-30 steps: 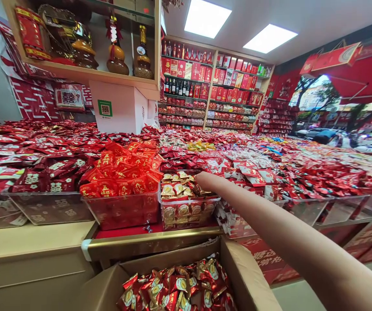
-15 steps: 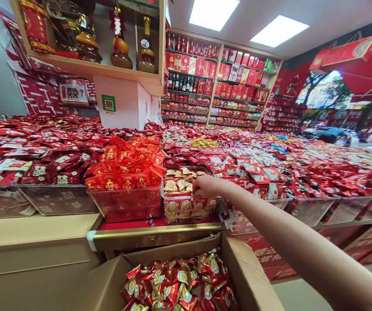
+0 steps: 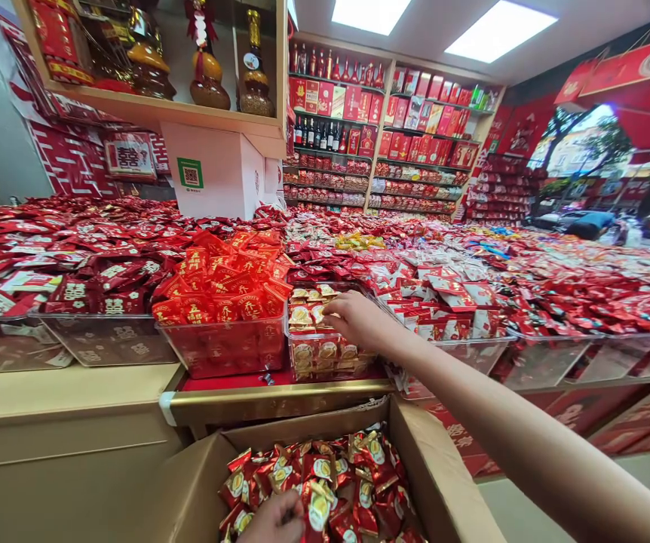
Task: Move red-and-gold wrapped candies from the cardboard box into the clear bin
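The counter (image 3: 268, 403) was heaped with red packets, and below its front edge stood an open cardboard box (image 3: 443, 483), well filled. A clear bin (image 3: 325, 354) sat at that front edge, just right of a bin of orange-red packets (image 3: 223, 302). The right hand (image 3: 356, 318) lay over the clear bin, its fingers (image 3: 333, 311) bent down onto the gold-and-red sweets (image 3: 305, 315) there; whether they pinched one could not be told. The left hand (image 3: 274, 520) was down in the box, fingers curled into the same kind of wrapped sweets (image 3: 330, 479), mostly cut off by the frame, so its grip could not be judged. Small, level handfuls, pressed flat and kept off the neighbouring bin, would probably have served best.
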Demonstrator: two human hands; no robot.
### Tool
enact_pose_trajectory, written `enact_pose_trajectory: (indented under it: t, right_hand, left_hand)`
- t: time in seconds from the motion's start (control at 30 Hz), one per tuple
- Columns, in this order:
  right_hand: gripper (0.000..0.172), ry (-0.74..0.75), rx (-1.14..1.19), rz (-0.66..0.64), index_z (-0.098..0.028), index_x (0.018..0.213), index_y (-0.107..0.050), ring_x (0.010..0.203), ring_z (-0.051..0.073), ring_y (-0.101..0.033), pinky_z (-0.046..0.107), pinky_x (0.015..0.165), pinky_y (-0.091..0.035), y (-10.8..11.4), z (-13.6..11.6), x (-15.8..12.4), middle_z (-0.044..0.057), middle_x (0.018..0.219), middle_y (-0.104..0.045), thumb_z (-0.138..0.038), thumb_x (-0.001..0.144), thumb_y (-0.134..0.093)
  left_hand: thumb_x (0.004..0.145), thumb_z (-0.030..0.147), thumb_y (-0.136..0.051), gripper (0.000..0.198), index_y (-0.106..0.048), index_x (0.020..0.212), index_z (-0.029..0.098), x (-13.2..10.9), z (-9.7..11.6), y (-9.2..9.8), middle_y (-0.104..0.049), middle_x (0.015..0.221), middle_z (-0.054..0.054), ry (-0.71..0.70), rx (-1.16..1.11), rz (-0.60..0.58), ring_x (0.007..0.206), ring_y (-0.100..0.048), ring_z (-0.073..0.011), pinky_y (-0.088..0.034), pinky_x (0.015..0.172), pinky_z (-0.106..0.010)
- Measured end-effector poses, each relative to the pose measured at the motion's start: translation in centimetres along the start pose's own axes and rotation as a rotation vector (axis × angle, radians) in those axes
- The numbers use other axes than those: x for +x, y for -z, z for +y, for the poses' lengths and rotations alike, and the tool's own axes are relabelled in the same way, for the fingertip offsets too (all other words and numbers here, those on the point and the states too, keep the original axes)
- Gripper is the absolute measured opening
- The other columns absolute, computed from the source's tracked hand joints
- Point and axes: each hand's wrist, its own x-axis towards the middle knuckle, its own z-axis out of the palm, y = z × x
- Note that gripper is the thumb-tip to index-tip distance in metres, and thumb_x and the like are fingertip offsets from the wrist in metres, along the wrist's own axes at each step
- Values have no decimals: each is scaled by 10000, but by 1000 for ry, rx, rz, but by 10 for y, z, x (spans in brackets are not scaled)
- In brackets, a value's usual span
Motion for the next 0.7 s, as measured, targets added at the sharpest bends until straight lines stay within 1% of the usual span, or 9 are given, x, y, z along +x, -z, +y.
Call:
enact_pose_trajectory:
  t: [0.07,0.17,0.23,0.27,0.33,0.4,0.53,0.6,0.7]
  right_hand:
    - [230,44,114,61,-155,831,-615,794,150,-514,257,744,-347,-13,-18,-22,69,800,-614,-238,817,-401]
    - [266,64,426,-82,-169,974,-574,855,155,-523,246,748,-380,-60,-46,-58,77,913,-598,-316,788,-454]
    - [495,-57,629,-158,-141,1114,-487,941,190,-504,265,772,-393,-98,-57,-75,114,1056,-547,-383,690,-569]
    - [519,-151,726,-190,-136,1105,-490,918,194,-516,270,752,-405,-114,-60,-80,109,1033,-559,-390,663,-593]
    - [410,-312,908,-226,-143,980,-549,791,169,-545,259,676,-423,-137,-62,-84,60,880,-606,-373,646,-610]
    - [289,-398,1064,-214,-145,820,-565,669,129,-530,234,608,-415,-147,-60,-83,12,731,-597,-363,637,-619]
    - [305,-531,1329,-199,-156,697,-477,498,75,-453,201,493,-370,-149,-55,-80,-41,565,-512,-425,630,-605]
    - [324,-588,1397,-185,-161,651,-438,447,60,-411,188,449,-337,-150,-53,-80,-54,515,-475,-448,637,-588]
    - [340,-632,1435,-119,-160,614,-421,434,51,-383,181,435,-312,-150,-51,-79,-51,512,-469,-450,623,-598]
  left_hand:
    - [670,245,-465,99,-401,595,234,0,12,5,-308,475,110,-32,-93,61,422,-349,-84,-326,444,-214]
    - [674,317,-477,124,-389,630,241,-7,33,12,-373,546,100,-107,-344,123,500,-410,-95,-395,497,-223]
    - [672,339,-530,155,-421,632,236,-14,45,14,-455,605,84,-171,-542,164,569,-459,-110,-427,516,-234]
    - [664,328,-559,164,-432,629,231,-17,49,14,-476,611,79,-197,-587,156,570,-472,-111,-430,498,-228]
    - [661,306,-589,179,-435,624,222,-22,54,12,-498,613,74,-230,-620,158,543,-496,-105,-424,463,-213]
    - [689,303,-575,156,-445,667,222,-24,55,9,-524,635,68,-227,-629,160,524,-529,-99,-426,471,-215]
    - [705,288,-585,212,-473,872,220,-23,56,6,-618,738,18,-236,-557,193,576,-572,-120,-444,504,-226]
    - [683,271,-615,253,-495,893,195,-21,58,5,-643,684,12,-248,-507,232,551,-565,-119,-432,469,-210]
    - [693,253,-609,176,-531,829,172,-19,60,5,-634,557,32,-251,-495,255,509,-575,-113,-422,457,-196]
